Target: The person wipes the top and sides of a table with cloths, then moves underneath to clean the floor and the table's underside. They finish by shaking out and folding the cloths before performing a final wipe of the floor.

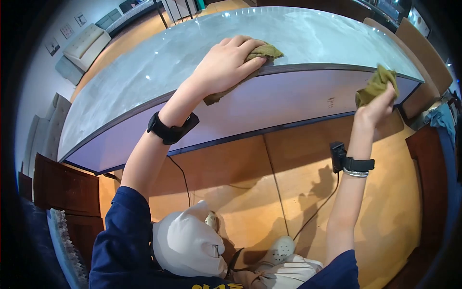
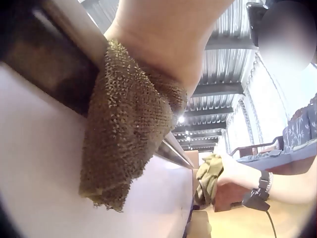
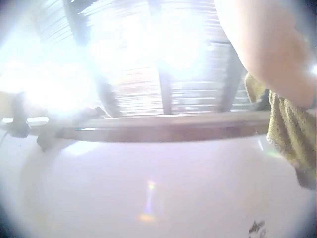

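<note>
My left hand [image 1: 228, 63] grips an olive-green cloth [image 1: 267, 50] at the near edge of the marbled table top [image 1: 192, 48]. Part of that cloth hangs below the edge, its coarse weave plain in the left wrist view, over the pale side panel. Farther right, a second olive cloth [image 1: 375, 90] is bunched in my right hand [image 1: 380, 107], which is raised near the table's right end. In the right wrist view this cloth [image 3: 292, 131] droops from the hand beside the panel; the fingertips are hidden there.
The pale panel [image 1: 288, 98] below the top carries a small dark mark [image 1: 330, 102]. Brown chairs [image 1: 426, 55] stand by the right end, and dark wooden furniture [image 1: 67, 185] flanks me on the left. Black cables [image 1: 317, 209] trail from both wrist cameras toward the floor.
</note>
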Tool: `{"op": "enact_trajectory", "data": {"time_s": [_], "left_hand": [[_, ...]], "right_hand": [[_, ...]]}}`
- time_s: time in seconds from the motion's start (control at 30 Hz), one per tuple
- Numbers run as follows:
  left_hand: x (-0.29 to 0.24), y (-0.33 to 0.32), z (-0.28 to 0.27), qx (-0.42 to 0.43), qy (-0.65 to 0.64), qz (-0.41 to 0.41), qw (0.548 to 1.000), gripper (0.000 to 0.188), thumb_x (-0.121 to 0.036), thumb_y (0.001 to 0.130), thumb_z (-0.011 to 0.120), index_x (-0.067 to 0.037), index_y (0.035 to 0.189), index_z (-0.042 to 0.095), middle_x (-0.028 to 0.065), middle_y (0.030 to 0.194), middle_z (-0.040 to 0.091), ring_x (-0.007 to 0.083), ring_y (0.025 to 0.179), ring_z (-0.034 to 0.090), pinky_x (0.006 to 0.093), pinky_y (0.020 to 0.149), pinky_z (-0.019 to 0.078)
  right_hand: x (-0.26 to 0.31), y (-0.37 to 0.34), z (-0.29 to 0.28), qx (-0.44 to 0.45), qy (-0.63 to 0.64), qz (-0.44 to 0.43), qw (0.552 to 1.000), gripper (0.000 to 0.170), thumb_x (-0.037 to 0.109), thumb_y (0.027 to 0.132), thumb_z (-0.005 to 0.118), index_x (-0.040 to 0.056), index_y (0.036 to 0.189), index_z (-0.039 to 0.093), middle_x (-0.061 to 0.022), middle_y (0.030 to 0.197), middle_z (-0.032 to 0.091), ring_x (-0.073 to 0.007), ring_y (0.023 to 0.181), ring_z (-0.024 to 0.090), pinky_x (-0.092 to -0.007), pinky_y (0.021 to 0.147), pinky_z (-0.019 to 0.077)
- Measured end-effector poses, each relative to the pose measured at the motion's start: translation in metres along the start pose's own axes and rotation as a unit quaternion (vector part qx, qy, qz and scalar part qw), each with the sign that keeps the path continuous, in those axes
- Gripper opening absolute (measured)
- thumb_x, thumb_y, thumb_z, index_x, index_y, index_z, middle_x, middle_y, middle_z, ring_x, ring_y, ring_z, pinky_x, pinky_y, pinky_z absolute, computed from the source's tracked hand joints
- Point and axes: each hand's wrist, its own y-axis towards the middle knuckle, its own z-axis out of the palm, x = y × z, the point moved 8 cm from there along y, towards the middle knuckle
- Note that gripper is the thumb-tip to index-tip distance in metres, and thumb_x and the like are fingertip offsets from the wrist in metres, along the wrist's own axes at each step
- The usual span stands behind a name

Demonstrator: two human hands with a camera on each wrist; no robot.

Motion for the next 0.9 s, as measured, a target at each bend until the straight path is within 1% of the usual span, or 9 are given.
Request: {"op": "enact_trajectory", "data": {"time_s": [0.1, 0.17, 0.2, 0.27, 0.4, 0.63, 0.73, 0.8, 0.9], "left_hand": [[-0.001, -0.002, -0.002, -0.014, 0.007, 0.005, 1.000, 0.038, -0.030, 0.087, 0.044, -0.008, 0.117, 0.050, 0.0125, 0.119, 0.048, 0.0310, 0.110, 0.044, 0.0388, 0.095, 0.0342], [0.000, -0.003, -0.005, -0.010, 0.002, 0.007, 1.000, 0.037, -0.027, 0.084, 0.045, -0.008, 0.116, 0.050, 0.0125, 0.119, 0.048, 0.0313, 0.109, 0.044, 0.0390, 0.094, 0.0350], [0.000, -0.005, -0.004, 0.001, 0.003, 0.007, 1.000, 0.037, -0.024, 0.082, 0.047, -0.008, 0.115, 0.050, 0.0124, 0.119, 0.049, 0.0316, 0.109, 0.044, 0.0392, 0.093, 0.0357], [-0.002, -0.014, -0.011, 0.005, -0.008, -0.003, 1.000, 0.038, -0.022, 0.079, 0.047, -0.007, 0.114, 0.050, 0.0122, 0.120, 0.048, 0.0313, 0.109, 0.044, 0.0390, 0.094, 0.0357], [0.031, -0.042, -0.034, 0.017, -0.065, -0.018, 0.998, 0.039, -0.017, 0.075, 0.046, -0.004, 0.112, 0.049, 0.0118, 0.123, 0.047, 0.0304, 0.113, 0.043, 0.0368, 0.097, 0.0330], [0.142, -0.133, -0.091, -0.026, -0.098, -0.202, 0.974, 0.041, -0.014, 0.080, 0.046, 0.001, 0.118, 0.046, 0.0148, 0.126, 0.044, 0.0258, 0.118, 0.041, 0.0319, 0.100, 0.0269], [0.226, -0.202, -0.117, -0.090, -0.086, -0.310, 0.942, 0.039, -0.015, 0.086, 0.046, 0.002, 0.121, 0.045, 0.0135, 0.123, 0.047, 0.0216, 0.115, 0.043, 0.0295, 0.098, 0.0298], [0.286, -0.250, -0.136, -0.110, -0.046, -0.352, 0.928, 0.041, -0.018, 0.090, 0.045, 0.002, 0.126, 0.042, 0.0123, 0.122, 0.049, 0.0194, 0.114, 0.045, 0.0283, 0.099, 0.0303], [0.320, -0.288, -0.152, -0.137, 0.009, -0.398, 0.907, 0.039, -0.020, 0.089, 0.046, 0.003, 0.121, 0.046, 0.0136, 0.120, 0.051, 0.0206, 0.112, 0.047, 0.0285, 0.096, 0.0331]], "right_hand": [[0.012, -0.045, 0.071, 0.296, -0.123, -0.123, 0.939, 0.043, 0.035, 0.078, 0.057, 0.0020, 0.106, 0.057, -0.0104, 0.100, 0.058, -0.0212, 0.089, 0.055, -0.0337, 0.078, 0.0440], [-0.004, -0.098, 0.111, 0.429, -0.284, -0.318, 0.796, 0.045, 0.039, 0.077, 0.056, 0.0072, 0.108, 0.058, -0.0124, 0.106, 0.057, -0.0251, 0.100, 0.051, -0.0394, 0.088, 0.0377], [-0.012, -0.128, 0.124, 0.435, -0.395, -0.450, 0.673, 0.045, 0.040, 0.076, 0.055, 0.0101, 0.109, 0.059, -0.0137, 0.110, 0.055, -0.0272, 0.105, 0.049, -0.0422, 0.092, 0.0341], [-0.010, -0.131, 0.125, 0.390, -0.414, -0.456, 0.685, 0.046, 0.042, 0.075, 0.053, 0.0130, 0.109, 0.059, -0.0138, 0.115, 0.053, -0.0297, 0.111, 0.045, -0.0449, 0.096, 0.0289], [-0.021, -0.091, 0.130, 0.454, -0.479, -0.356, 0.662, 0.045, 0.043, 0.076, 0.052, 0.0143, 0.110, 0.059, -0.0098, 0.115, 0.054, -0.0276, 0.112, 0.046, -0.0428, 0.096, 0.0315], [-0.044, 0.088, 0.080, 0.409, -0.584, -0.228, 0.663, 0.046, 0.040, 0.079, 0.049, 0.0154, 0.118, 0.053, -0.0072, 0.119, 0.052, -0.0243, 0.115, 0.044, -0.0342, 0.097, 0.0327], [-0.062, 0.155, 0.064, 0.416, -0.567, -0.178, 0.689, 0.046, 0.035, 0.078, 0.048, 0.0092, 0.115, 0.055, -0.0147, 0.120, 0.051, -0.0275, 0.111, 0.048, -0.0335, 0.095, 0.0347], [-0.076, 0.191, 0.058, 0.415, -0.573, -0.149, 0.691, 0.046, 0.033, 0.078, 0.049, 0.0053, 0.114, 0.055, -0.0177, 0.116, 0.054, -0.0293, 0.107, 0.051, -0.0333, 0.092, 0.0370], [-0.088, 0.213, 0.058, 0.438, -0.554, -0.040, 0.707, 0.040, 0.027, 0.081, 0.049, 0.0046, 0.114, 0.055, -0.0088, 0.094, 0.062, -0.0182, 0.088, 0.057, -0.0303, 0.079, 0.0425]]}}
